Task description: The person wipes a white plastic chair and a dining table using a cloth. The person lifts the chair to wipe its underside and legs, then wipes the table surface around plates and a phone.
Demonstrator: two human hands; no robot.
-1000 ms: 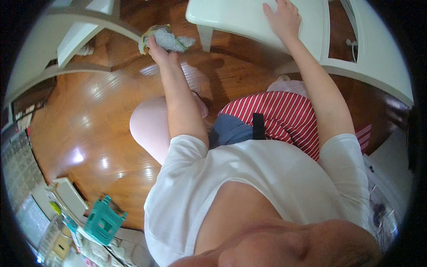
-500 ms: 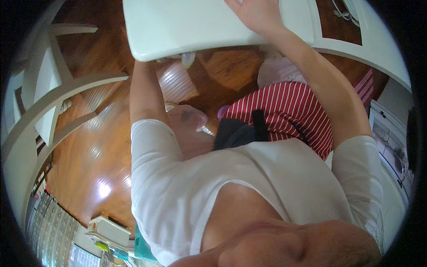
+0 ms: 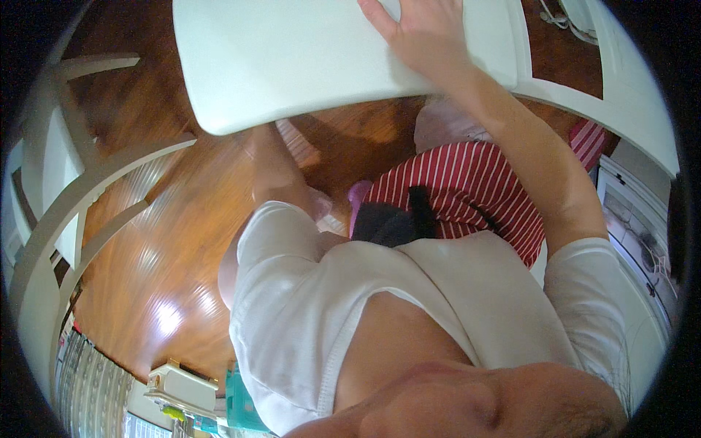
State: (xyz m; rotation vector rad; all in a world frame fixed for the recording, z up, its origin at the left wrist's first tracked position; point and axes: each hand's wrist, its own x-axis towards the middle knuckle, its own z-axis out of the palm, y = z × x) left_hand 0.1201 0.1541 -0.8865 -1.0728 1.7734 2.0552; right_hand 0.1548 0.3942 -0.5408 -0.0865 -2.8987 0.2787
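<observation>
A smooth white seat-like panel with a rounded corner spans the top of the view. My right hand rests on top of it with the thumb stretched away from the palm; the upper edge of the picture cuts off the other fingers. My left forearm reaches beneath the panel's near edge. The panel hides my left hand, so what it holds or touches does not show.
Red striped cloth lies over my legs, with a dark piece on it. Curved white furniture legs stand at left on the wooden floor. A white frame borders the right side. A teal bin is at lower left.
The panel's near-left corner has shifted left and toward me. My left arm has moved with its elbow bent more to the right. A small whitish thing under the panel's edge no longer shows.
</observation>
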